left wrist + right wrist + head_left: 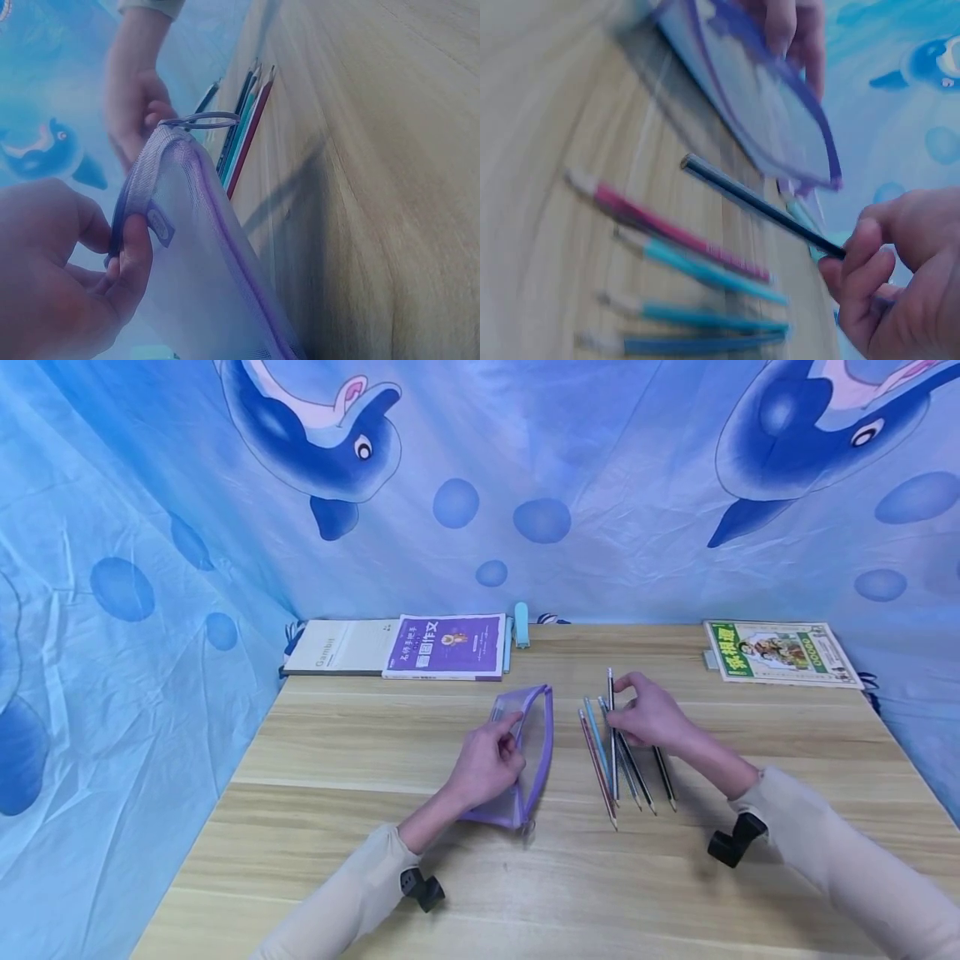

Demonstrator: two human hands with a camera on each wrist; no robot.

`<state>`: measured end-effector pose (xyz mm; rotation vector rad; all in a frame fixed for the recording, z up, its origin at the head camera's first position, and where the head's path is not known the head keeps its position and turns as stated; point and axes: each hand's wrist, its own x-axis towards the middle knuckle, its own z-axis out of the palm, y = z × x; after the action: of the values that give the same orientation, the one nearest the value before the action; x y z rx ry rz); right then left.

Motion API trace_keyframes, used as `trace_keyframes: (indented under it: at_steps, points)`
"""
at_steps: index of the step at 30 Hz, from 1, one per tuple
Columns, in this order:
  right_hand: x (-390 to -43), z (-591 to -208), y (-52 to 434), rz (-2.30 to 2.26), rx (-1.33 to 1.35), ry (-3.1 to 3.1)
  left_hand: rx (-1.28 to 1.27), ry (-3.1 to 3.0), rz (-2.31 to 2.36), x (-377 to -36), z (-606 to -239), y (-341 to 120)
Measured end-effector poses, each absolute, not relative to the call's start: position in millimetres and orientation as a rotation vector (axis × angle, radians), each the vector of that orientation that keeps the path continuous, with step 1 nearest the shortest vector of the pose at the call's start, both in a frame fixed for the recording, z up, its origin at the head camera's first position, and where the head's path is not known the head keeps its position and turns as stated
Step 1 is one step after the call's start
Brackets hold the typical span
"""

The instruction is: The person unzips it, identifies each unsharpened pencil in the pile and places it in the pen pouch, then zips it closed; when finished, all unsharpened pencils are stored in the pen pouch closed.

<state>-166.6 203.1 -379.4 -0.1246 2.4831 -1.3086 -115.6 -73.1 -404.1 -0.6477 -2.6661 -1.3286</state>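
A see-through pencil pouch with purple zipper edging (550, 735) stands at the table's middle, its mouth gaping toward the right. My left hand (486, 767) pinches the near zipper edge between thumb and fingers. In my right hand (652, 714) a dark pencil (761, 206) is pinched near one end, raised above the table and apart from the pouch. Below it lie several loose pencils, among them a red one (679, 236), a light-blue one (705, 270) and a black one (664, 777). The right wrist view is blurred.
A purple book (448, 647) and a pale notebook (341, 646) lie at the back left. Beside them is a turquoise stapler-like object (521, 625). At the back right sits a green-and-yellow booklet (783, 652). Blue dolphin-print fabric (615, 568) hangs behind the table.
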Motion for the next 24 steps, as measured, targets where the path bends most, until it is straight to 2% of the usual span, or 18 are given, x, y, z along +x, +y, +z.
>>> trace_keyframes:
  at_steps: [10, 24]
  points:
    - [-157, -371, 163, -1.639, -0.113, 2.273, -0.648, -2.663, -1.295, -116, -403, -73]
    - [-150, -386, 122, -1.900, -0.057, 2.210, -0.646, -2.664, -1.277, -118, -402, -72]
